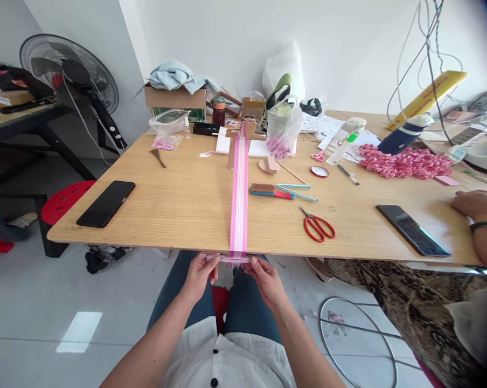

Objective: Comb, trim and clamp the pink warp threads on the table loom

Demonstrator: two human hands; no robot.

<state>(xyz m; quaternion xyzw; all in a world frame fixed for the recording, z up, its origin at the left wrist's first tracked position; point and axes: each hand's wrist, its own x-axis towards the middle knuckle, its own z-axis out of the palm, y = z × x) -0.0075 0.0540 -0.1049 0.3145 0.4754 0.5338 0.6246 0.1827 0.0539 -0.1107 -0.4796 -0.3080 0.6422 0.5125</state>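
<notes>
A band of pink threads (239, 194) runs straight across the wooden table (179, 205) from a small wooden clamp stand (247, 131) at the far side to the near edge. Just below that edge, a thin rod (227, 258) crosses the thread ends. My left hand (200, 276) pinches the rod's left end. My right hand (266, 279) pinches its right end. Both hands sit over my lap, fingers closed on the rod.
Red scissors (318, 225), a brush (270, 190) and pale sticks (298, 191) lie right of the threads. Black phones lie at left (106, 203) and right (413, 230). A pile of pink pieces (405, 163) and another person's hand (475, 205) are at right. A fan (69, 75) stands far left.
</notes>
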